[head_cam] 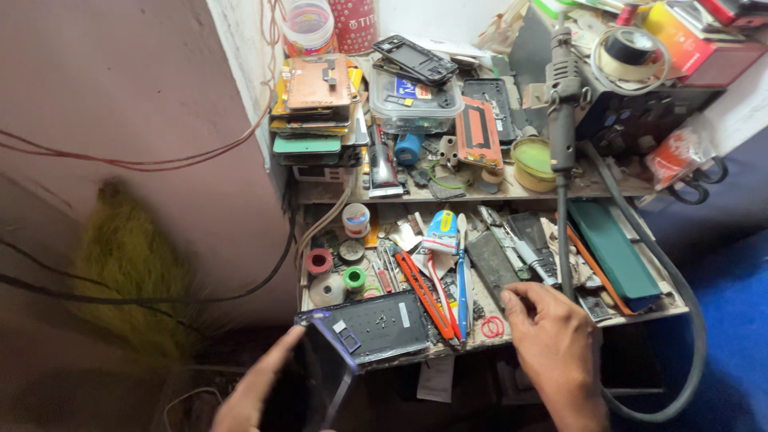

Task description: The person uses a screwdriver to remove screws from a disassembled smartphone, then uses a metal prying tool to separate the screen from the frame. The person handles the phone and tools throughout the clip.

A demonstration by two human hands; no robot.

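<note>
- Head view, only cam here: left hand point(256, 392) is wrapped round a dark phone point(308, 384), thumb along its left edge. Phone's tilted, long axis running from bottom of frame up toward the bench, top corner just by the dark work mat point(384, 324).
- Right hand point(548, 340) is down at the front edge of the lower shelf point(560, 314), fingers curled, tips near the flat tools. Can't tell if it's pinching anything, looks empty tbh.
- Key relation: tool clutter lies up and between both hands. Red-handled cutters point(424, 292) and blue toothbrush point(462, 276) lie lengthwise, pointing away from the person. Right hand's nearer, left is busy w/ the phone.
- Containers: clear plastic box point(414, 102) on the upper shelf w/ cards and small parts inside, a phone frame point(416, 60) on its lid. Yellow tin point(534, 160) beside it; contents can't be made out.
- Hot air wand point(562, 96) hangs upright at right, hose looping down.
</note>
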